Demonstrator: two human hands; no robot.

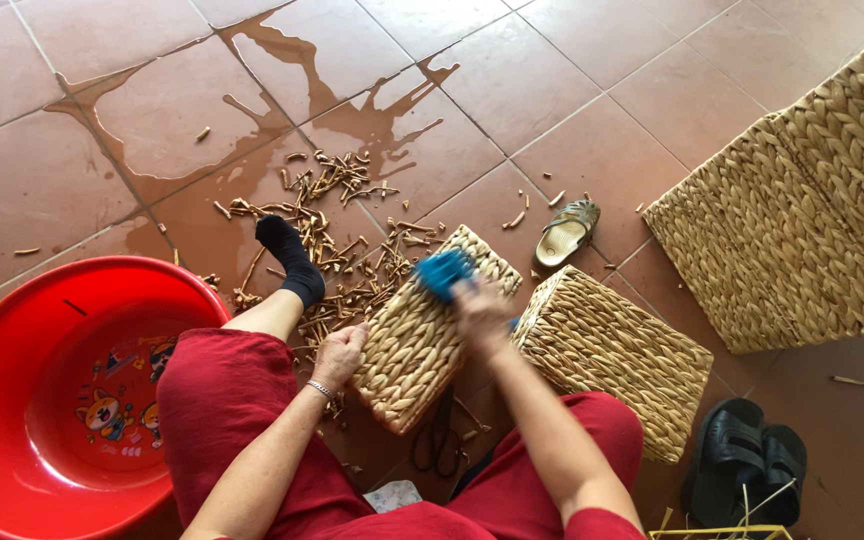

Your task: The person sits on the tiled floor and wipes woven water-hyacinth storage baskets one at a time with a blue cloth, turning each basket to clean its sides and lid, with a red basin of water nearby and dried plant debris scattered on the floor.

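I sit on a tiled floor in red trousers, one leg stretched out with a black sock (290, 262). My left hand (340, 352) grips the left edge of a small woven basket (422, 345) that lies tilted in front of me. My right hand (480, 308) is blurred with motion and holds a blue brush (445, 271) against the basket's upper side. A second woven basket (612, 355) lies just right of my right forearm.
A red plastic basin (42, 400) sits at the left. Cut fibre scraps (337, 235) and a water puddle (252, 90) cover the tiles ahead. Large woven baskets (802, 200) stand at the right, a sandal (566, 233) ahead, black sandals (747, 470) lower right, scissors (439, 445) between my legs.
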